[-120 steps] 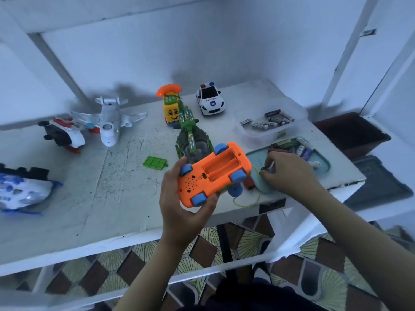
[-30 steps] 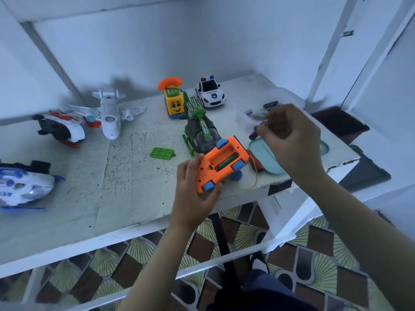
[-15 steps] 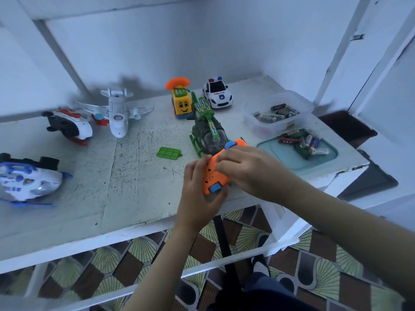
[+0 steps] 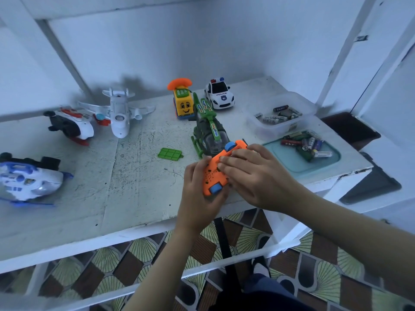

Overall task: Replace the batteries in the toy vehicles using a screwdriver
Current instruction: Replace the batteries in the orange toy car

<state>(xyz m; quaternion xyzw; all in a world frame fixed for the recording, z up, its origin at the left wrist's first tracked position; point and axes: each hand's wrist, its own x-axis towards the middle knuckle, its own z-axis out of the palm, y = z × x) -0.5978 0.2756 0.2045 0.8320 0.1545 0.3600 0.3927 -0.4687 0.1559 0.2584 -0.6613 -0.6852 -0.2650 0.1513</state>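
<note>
White worn table (image 4: 134,198), toys scattered on it. Left hand (image 4: 197,198) wraps the orange toy car (image 4: 213,176) from below, holding it belly-up at the table's front edge. Right hand (image 4: 258,176) lies across the underside, fingers (image 4: 226,163) nearly straight and pressing; the battery bay is hidden beneath them. Step, likely: seating cells. Loose batteries (image 4: 305,144) sit on the teal tray (image 4: 292,164) to the right. Next move calls for the car's cover and a screwdriver; neither is identifiable. A green cover plate (image 4: 170,154) lies apart.
</note>
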